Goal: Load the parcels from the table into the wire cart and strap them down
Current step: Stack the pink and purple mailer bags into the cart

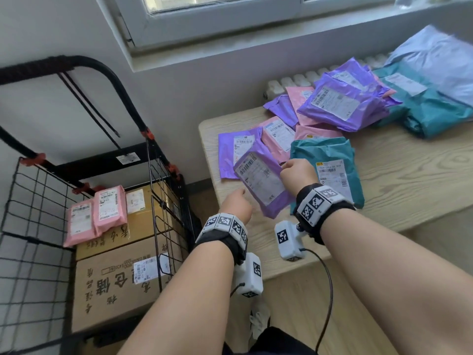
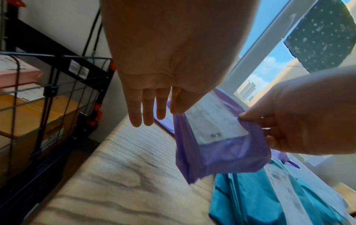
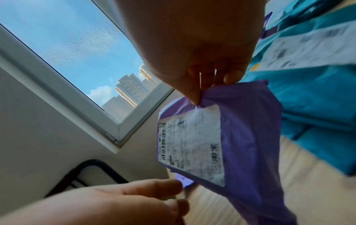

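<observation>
Right hand: pinches top edge of purple parcel, lifted above wooden table, label up. Left hand: fingers straight and spread, just beside parcel's lower edge, holding nothing. Wire cart, left of table: cardboard boxes topped by two pink parcels.

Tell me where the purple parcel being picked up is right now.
The purple parcel hangs pinched by its top edge in the right hand, lifted above the table's left end beside the teal parcel, with the open left hand reaching beneath it.
</observation>
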Motion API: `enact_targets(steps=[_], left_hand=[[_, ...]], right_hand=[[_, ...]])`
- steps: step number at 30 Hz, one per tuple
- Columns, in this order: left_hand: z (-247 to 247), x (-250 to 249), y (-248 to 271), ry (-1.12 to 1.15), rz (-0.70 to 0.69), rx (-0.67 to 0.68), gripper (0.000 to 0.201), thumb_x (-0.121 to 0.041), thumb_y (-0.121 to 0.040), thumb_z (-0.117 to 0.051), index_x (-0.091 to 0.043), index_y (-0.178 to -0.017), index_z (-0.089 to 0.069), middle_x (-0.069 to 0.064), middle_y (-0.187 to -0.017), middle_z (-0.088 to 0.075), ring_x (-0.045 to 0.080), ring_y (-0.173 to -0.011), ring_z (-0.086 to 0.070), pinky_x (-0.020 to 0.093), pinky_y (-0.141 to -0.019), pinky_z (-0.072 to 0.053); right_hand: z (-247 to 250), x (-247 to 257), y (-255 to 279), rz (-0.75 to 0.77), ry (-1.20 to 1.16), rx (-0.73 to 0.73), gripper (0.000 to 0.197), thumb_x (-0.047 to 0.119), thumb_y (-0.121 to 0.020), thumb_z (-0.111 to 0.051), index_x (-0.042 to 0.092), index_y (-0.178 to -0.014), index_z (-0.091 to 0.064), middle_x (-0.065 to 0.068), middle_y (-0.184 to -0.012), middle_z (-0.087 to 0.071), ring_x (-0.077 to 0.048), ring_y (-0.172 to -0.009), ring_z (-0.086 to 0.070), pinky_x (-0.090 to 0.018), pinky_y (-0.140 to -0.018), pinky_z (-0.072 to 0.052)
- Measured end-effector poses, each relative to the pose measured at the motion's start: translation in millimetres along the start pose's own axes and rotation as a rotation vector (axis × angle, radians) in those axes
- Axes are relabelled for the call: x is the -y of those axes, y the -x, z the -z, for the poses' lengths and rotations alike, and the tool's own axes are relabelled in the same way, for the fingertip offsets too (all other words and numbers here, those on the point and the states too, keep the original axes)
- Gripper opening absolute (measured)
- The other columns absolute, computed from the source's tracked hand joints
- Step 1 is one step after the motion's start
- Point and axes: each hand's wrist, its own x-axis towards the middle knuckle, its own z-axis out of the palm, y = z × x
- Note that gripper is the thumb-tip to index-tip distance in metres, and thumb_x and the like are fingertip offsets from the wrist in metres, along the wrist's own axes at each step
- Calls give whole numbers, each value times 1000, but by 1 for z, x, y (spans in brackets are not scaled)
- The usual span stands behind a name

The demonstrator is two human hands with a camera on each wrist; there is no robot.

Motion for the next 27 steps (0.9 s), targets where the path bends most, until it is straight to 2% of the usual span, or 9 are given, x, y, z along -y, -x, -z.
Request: enact_targets(steps=[3,5,9,12,14,16,19,21,27], left_hand=[[17,13,0,121,66,-64,43,-11,-97,-35,-12,-139,-43,13,-137,-51,31,-122,-51,33,-97,-41],[29,28,-1,209,110,-126,40,-14,-96,-38,-9,-134,-46,14,-131,-55,33,-117,-54,35,-95,-43],[60,61,-3,437,162,-199,34,-13,-93,-43,-9,-122,-59,14,-120,-63,34,-107,-61,45,-94,-51],[82,92,-11,510,170,-227,23,-12,-89,-46,-10,-98,-67,18,-107,-68,35,-96,-65,50,-87,-54],[100,109,-9,527,190,-285,24,-17,-92,-46,-7,-98,-67,21,-109,-67,37,-99,-64,48,-89,-53],[120,125,-2,566,205,-328,33,-24,-97,-44,-1,-112,-63,22,-116,-64,36,-102,-62,41,-91,-53],[150,156,-1,580,217,-323,22,-16,-91,-51,-5,-105,-63,17,-106,-65,25,-77,-59,27,-61,-49],[170,180,-3,601,238,-319,14,-8,-82,-53,-8,-93,-62,12,-98,-67,21,-70,-58,24,-51,-47],[227,258,-28,561,322,-305,20,-6,-77,-53,-14,-92,-65,6,-86,-67,24,-68,-61,26,-57,-51]], right_hand=[[-20,30,3,49,-120,64,22,-1,-78,-49,4,-81,-70,-13,-82,-65,-25,-80,-53,-25,-70,-40],[-35,49,6,63,-183,109,20,-3,-77,-50,9,-72,-66,-6,-66,-56,-24,-75,-52,-27,-66,-39],[-71,77,16,76,-185,191,20,2,-82,-52,15,-69,-61,-1,-68,-54,-21,-74,-52,-28,-68,-42],[-101,95,26,72,-206,209,23,1,-81,-51,16,-66,-60,-3,-69,-58,-23,-78,-56,-31,-74,-48],[-122,108,33,86,-173,228,22,1,-82,-52,17,-72,-62,-4,-75,-61,-23,-80,-58,-30,-74,-49],[-146,124,40,98,-155,250,26,0,-80,-51,20,-66,-60,0,-68,-60,-23,-77,-59,-29,-69,-48],[-186,152,53,125,-106,294,28,2,-79,-52,22,-61,-61,2,-65,-62,-24,-72,-62,-32,-66,-53],[-216,171,61,152,-76,340,24,3,-78,-52,21,-66,-63,-2,-73,-67,-26,-77,-65,-34,-71,-55],[-308,210,73,140,8,458,27,4,-81,-51,22,-92,-68,-2,-89,-68,-25,-82,-65,-35,-75,-57]])
